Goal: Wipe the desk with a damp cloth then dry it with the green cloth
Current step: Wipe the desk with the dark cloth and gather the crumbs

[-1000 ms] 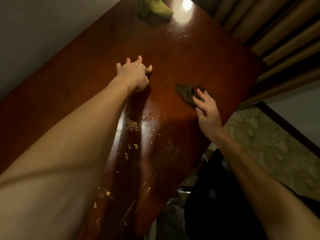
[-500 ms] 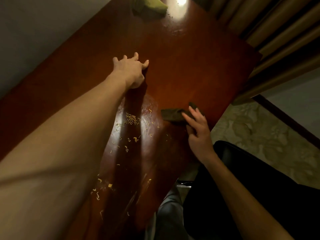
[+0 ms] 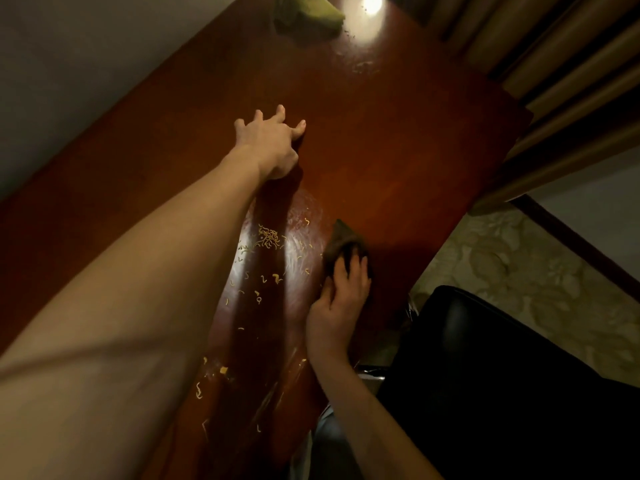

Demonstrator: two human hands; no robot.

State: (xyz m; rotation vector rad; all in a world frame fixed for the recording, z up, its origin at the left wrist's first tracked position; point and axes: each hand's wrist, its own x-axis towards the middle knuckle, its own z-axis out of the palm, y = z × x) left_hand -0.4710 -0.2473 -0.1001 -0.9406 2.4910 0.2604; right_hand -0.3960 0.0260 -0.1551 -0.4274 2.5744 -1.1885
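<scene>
Both hands on desk (image 3: 398, 140): right hand (image 3: 337, 306) flat, pressing dark cloth (image 3: 341, 245) (near edge); left hand (image 3: 272, 143) splayed, empty; green cloth (image 3: 308, 12) far corner.

From my remote feed I see the reddish-brown desk (image 3: 398, 140) running diagonally through a dim room. My left hand (image 3: 272, 143) lies spread, palm down, on the desk's middle, fingers splayed. My right hand (image 3: 341, 296) presses flat on a dark cloth (image 3: 341, 242) nearer the desk's right edge, its fingers on top of the fabric rather than curled around it. Pale yellow crumbs (image 3: 268, 237) are scattered over the desk between the two hands and down toward its near end. The green cloth (image 3: 306, 12) sits bunched at the desk's far end, beside a bright lamp glare (image 3: 372, 3). A black chair (image 3: 485, 375) stands just off the desk's right edge.
</scene>
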